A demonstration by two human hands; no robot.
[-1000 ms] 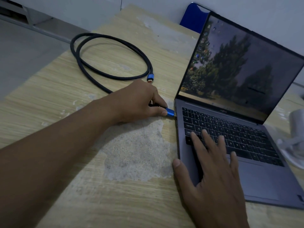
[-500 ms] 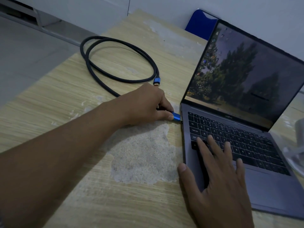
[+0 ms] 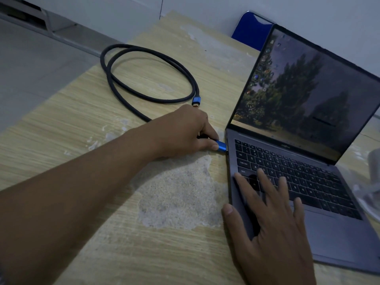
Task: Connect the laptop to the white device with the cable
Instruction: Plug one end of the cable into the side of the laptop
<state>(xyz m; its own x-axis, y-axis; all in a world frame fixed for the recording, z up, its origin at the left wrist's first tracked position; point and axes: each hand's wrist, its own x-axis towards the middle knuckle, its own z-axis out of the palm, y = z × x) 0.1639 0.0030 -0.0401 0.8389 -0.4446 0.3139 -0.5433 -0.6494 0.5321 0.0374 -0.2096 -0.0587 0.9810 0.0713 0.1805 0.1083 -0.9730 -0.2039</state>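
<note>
An open grey laptop sits on the wooden table, its screen lit with a tree wallpaper. A black braided cable lies coiled at the back left. My left hand pinches the cable's blue plug, whose tip touches the laptop's left edge. The cable's other blue plug lies free on the table just behind my left hand. My right hand rests flat, fingers spread, on the laptop's left palm rest and keyboard. The white device shows only partly at the right edge.
The table has a large rough patch of worn veneer left of the laptop. A blue chair back stands behind the table against the wall. The table's left edge drops to a grey floor.
The blue plug in my left hand has moved right, from a small gap to touching the laptop's left edge. My right hand stays pressed on the laptop. The view has shifted slightly.
</note>
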